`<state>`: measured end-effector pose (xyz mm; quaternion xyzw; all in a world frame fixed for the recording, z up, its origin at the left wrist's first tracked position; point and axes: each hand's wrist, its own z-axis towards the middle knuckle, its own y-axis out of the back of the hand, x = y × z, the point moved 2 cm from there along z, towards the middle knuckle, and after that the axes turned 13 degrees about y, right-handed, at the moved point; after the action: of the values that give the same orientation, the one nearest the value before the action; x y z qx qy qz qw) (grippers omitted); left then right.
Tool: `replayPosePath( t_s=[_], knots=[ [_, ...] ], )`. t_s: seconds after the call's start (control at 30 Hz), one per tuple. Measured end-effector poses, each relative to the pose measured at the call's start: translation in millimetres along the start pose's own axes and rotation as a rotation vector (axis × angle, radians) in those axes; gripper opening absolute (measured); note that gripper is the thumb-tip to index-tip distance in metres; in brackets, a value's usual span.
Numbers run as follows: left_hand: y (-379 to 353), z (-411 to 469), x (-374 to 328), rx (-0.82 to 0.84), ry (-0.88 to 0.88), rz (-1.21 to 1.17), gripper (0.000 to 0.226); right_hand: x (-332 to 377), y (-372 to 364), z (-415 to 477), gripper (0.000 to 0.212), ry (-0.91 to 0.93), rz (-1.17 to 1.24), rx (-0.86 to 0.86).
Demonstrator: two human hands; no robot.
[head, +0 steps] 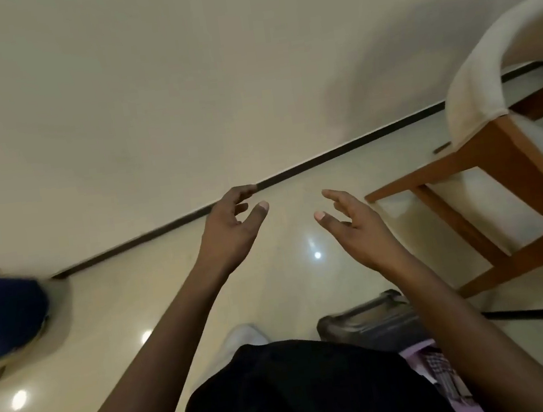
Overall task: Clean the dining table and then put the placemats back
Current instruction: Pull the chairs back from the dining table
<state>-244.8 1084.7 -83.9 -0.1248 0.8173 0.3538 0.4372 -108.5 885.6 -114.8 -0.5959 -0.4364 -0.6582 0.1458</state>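
Left hand [232,228], right hand [354,229] above floor [284,290]

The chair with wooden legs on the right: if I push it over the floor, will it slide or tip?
The chair would probably slide, since the floor looks glossy and reflects lights. Its thick wooden frame suggests it is stiff and fairly heavy. Pushed high on the padded back, it might tip.

Chair [504,151] — right, on floor [136,292], before wall [177,80]. Blurred object [0,310] — far left. Left hand [231,228], right hand [359,228]: centre, apart, above floor.
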Motion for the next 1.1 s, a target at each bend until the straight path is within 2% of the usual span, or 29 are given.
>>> replayPosePath(
  t_s=[0.27,0.47,0.57,0.73,1.1],
  knots=[
    [-47.8,194.2,-101.0,0.272,-0.150,0.103,0.035,-20.1,62.6,114.0,0.057,-0.178,0.023,-0.326],
    [-129.9,300.6,-211.5,0.528,-0.330,0.232,0.030,-30.1,130.1,165.4,0.055,-0.331,0.041,-0.662],
    [-182.9,328.4,-259.4,0.689,-0.429,0.303,0.034,-46.3,160.9,178.0,0.055,-0.367,0.038,-0.829],
    [-275.2,363.7,-327.0,0.832,-0.536,0.395,0.042,-79.8,222.9,197.6,0.058,-0.455,0.054,-1.032],
    [-490.4,402.3,-486.1,0.912,-0.672,0.515,0.046,-160.4,387.8,211.7,0.057,-0.549,0.147,-1.259]
  ],
)
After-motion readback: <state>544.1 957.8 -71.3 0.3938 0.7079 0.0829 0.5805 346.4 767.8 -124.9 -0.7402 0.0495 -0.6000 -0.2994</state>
